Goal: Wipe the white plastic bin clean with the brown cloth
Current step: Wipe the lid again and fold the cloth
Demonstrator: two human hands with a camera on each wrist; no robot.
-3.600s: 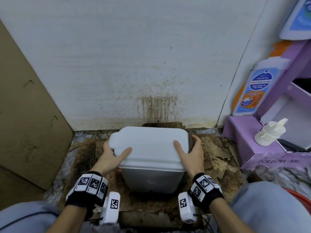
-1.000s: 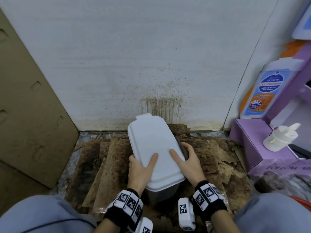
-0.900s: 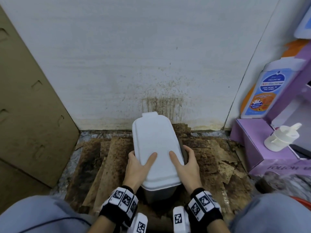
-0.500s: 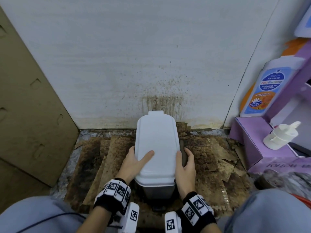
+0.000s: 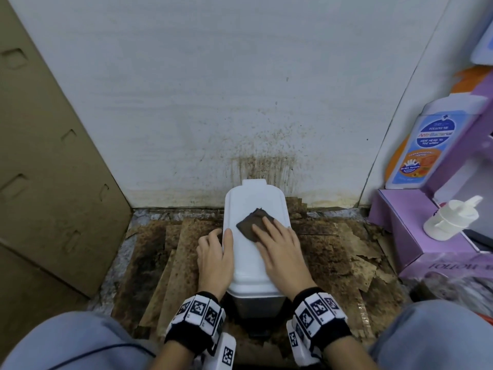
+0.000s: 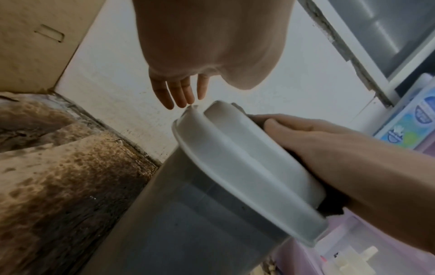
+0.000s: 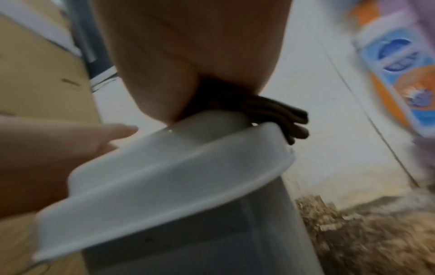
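Against the foot of a white wall [image 5: 213,89], streaked and speckled brown low down, stained cardboard sheets [image 5: 333,252] cover the floor. A tall brown cardboard panel [image 5: 48,169] leans at the left. At the right stands a purple box [image 5: 405,231], bearing a big picture of a blue-and-orange antibacterial wash bottle [image 5: 424,148] and holding a white pump dispenser [image 5: 450,217] in its open front. Blue-clad knees fill the two bottom corners of the head view.

In the middle, on the cardboard, stands the white plastic bin [image 5: 245,268] — a narrow container with a white lid and greyish, translucent walls, its long axis running away from the person toward the wall and a small tab at its far end. The right hand [image 5: 282,249] lies on the lid, palm down, fingers [image 5: 269,225] straight and close together, pressing the brown cloth [image 5: 250,222] flat against the lid's far half. The cloth is folded into several layers — the right wrist view shows its stacked edges [image 7: 277,113] sticking out past the hand above the lid rim, though that picture is blurred. The left hand [image 5: 213,257] rests against the bin's left edge, thumb laid on the lid top, the other fingers [image 5: 210,236] extended alongside the rim; in the left wrist view they hang straight and together [image 6: 179,91], with nothing gripped. Both wrists wear black bands with black-and-white square markers.
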